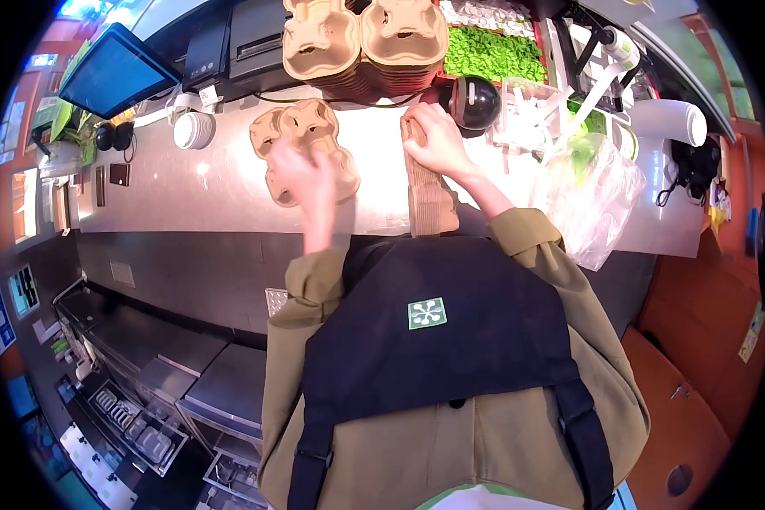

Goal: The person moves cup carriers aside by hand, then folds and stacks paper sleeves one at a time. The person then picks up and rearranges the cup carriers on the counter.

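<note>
A brown cardboard cup carrier (336,170) lies on the steel counter in front of me, left of the middle. My left hand (302,174) is over it, smeared by motion, so its fingers and whether they touch the carrier cannot be made out. My right hand (438,140) is wrapped over the far end of a stack of cup carriers (432,208) standing on edge, its near end at the counter's front edge. Further back, a tall nested pile of cup carriers (323,47) stands in two columns.
A black dome-shaped object (474,102) sits just beyond my right hand. To the right are a clear plastic bag (591,200) and a white cylinder (667,123). On the left stand a tablet screen (117,72) and a white roll (193,131). Green packets (493,55) fill a bin behind.
</note>
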A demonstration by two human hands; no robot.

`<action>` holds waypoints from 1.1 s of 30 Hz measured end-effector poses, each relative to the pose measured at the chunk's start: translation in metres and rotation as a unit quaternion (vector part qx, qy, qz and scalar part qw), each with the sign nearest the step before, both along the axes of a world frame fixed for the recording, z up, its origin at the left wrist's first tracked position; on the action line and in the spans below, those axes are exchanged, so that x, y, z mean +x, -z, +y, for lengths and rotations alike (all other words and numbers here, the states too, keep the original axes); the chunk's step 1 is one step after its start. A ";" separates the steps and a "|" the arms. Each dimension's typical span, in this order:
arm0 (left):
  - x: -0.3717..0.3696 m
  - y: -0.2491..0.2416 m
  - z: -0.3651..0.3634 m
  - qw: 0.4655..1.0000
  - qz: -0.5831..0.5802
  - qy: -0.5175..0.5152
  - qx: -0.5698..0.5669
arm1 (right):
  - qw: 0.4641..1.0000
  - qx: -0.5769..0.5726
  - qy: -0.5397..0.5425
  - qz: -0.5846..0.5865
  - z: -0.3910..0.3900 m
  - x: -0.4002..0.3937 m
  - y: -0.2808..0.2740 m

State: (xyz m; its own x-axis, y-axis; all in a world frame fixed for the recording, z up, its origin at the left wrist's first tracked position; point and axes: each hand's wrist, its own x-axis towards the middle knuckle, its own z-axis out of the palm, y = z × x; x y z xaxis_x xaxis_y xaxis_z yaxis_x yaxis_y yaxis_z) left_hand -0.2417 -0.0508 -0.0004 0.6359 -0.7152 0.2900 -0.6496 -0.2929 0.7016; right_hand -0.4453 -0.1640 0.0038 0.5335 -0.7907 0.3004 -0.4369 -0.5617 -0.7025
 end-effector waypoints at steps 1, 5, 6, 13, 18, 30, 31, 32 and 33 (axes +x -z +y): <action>-0.020 -0.003 0.000 0.998 0.056 0.025 -0.003 | 1.000 -0.002 -0.001 0.000 0.000 0.000 0.001; -0.082 0.040 0.010 0.887 0.374 0.179 0.203 | 1.000 0.005 -0.005 0.004 0.000 0.000 0.001; -0.083 0.036 0.010 0.853 0.449 0.183 0.196 | 1.000 0.004 -0.006 0.004 0.000 -0.001 0.001; -0.077 -0.001 0.002 0.756 0.586 0.181 0.226 | 0.999 -0.001 -0.004 0.032 0.002 -0.003 -0.005; -0.073 0.003 -0.003 0.742 0.603 0.182 0.230 | 0.999 0.007 -0.018 0.030 -0.003 -0.004 -0.001; -0.060 0.011 0.044 0.805 0.513 0.234 0.187 | 0.999 -0.035 -0.018 0.013 0.014 -0.021 -0.005; -0.059 0.005 0.055 0.789 0.503 0.274 0.221 | 1.000 -0.016 -0.015 0.013 0.028 -0.031 -0.013; -0.066 -0.002 0.068 0.779 0.506 0.299 0.220 | 1.000 0.002 -0.014 0.013 0.043 -0.041 -0.023; -0.073 -0.019 0.075 0.768 0.507 0.325 0.219 | 1.000 0.020 -0.014 0.012 0.058 -0.050 -0.030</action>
